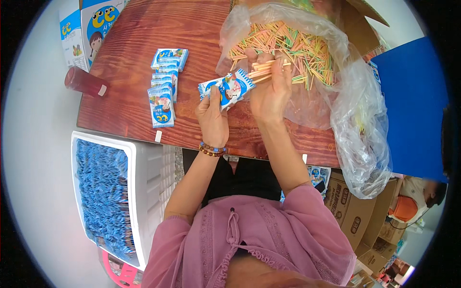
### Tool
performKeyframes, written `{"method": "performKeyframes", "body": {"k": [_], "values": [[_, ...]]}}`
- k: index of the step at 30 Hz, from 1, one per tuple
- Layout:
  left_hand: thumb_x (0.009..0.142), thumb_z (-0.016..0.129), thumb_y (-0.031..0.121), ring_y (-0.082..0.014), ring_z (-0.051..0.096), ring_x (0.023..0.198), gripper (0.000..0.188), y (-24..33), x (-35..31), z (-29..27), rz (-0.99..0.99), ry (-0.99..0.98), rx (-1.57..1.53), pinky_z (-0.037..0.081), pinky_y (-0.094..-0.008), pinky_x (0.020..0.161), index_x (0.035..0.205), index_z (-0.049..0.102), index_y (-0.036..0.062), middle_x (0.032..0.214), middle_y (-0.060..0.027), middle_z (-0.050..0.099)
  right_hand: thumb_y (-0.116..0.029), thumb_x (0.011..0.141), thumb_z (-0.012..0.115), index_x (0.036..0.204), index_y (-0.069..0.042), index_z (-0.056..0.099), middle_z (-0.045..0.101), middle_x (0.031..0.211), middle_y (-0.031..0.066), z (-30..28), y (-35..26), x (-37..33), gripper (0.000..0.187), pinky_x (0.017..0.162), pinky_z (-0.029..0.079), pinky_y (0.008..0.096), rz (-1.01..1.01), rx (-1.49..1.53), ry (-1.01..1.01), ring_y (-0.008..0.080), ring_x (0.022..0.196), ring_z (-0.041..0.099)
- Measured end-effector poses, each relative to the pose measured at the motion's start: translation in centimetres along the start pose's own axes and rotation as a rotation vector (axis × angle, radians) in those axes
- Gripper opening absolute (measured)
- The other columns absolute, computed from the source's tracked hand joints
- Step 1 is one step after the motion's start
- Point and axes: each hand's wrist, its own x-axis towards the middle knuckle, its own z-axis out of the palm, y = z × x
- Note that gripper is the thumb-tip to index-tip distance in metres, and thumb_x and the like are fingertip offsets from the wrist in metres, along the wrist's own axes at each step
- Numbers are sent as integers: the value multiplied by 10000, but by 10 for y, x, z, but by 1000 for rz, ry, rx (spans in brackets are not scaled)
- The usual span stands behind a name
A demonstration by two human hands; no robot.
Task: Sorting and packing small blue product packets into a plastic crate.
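Our left hand point(212, 119) pinches the pack point(234, 90); our right hand point(271, 98) grips sticks point(261, 71). Let's keep them straight and push gently.

Covered and cropped
The blue-white packet point(231, 91) hides fingertips of the left hand point(212, 119); the upper edge cuts off the cartoon box point(99, 26).

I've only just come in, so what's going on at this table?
A person's left hand holds a blue packet, while the right hand holds a bunch of sticks at the packet's right end; whether any are inside is hard to tell. Loose sticks lie in a clear bag beyond the right hand. Overlapping packets sit on the table, and a white box at left holds many blue wrappers.
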Motion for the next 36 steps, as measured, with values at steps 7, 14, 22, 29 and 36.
{"method": "performKeyframes", "body": {"k": [7,14,22,29,36], "values": [[979,533,188,-115,636,887,226,2,1,-4,-5,-33,-53,536,-284,775,1012,636,-11,1003,-64,663,-198,997,450,1063,-52,463,575,923,103,1,9,-10,161,847,492,400,-30,-7,-101,288,1009,589],[985,516,160,-100,625,896,207,-5,1,-5,10,-70,-88,526,-272,787,1027,633,-6,1001,-51,656,-161,1001,406,1035,-41,461,590,1099,177,8,7,-23,136,852,496,382,-29,-160,-47,232,1006,592],[982,522,169,-115,627,911,198,-5,7,-9,-5,-79,-132,527,-286,815,1031,618,3,1023,-55,652,-293,1017,384,1179,15,531,528,1273,182,-9,6,-16,377,962,423,342,52,-483,-242,202,1122,533],[985,514,227,-172,630,977,247,0,7,-16,-53,-157,-257,515,-357,875,1091,592,19,1081,-71,651,-328,1009,388,1290,27,498,508,1325,155,-6,-13,-11,466,1051,342,353,50,-572,-367,234,1256,446],[986,504,224,-189,618,1037,268,4,5,-18,-65,-122,-289,501,-398,924,1156,560,24,1153,-82,628,-120,890,628,1217,11,531,564,1225,126,-12,-10,-20,365,999,390,343,150,-956,-513,226,1170,517]]}}
